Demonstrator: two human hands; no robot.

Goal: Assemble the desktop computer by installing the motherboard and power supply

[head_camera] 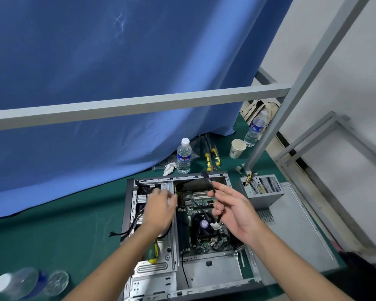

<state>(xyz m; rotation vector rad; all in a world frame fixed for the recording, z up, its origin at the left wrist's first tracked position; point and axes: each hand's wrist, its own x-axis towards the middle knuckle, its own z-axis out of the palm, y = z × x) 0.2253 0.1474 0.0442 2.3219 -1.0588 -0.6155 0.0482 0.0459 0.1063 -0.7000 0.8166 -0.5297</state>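
Note:
An open computer case (215, 272) lies flat on the green table. The green motherboard (201, 205) sits inside it, with a black CPU fan (203, 224) at its middle. My right hand (232, 209) hovers over the board and pinches a black cable (211, 184) whose plug end points up and away. My left hand (161, 207) reaches over the drive bay on the case's left side, blurred, fingers spread. The grey power supply (262, 190) stands outside the case, to its right, on the case's side panel (295, 231).
A green and yellow screwdriver (153, 253) lies on the drive cage below my left arm. Behind the case stand a water bottle (183, 157), yellow-handled tools (212, 157), a paper cup (237, 148) and a second bottle (255, 129). A grey frame bar (139, 103) crosses overhead.

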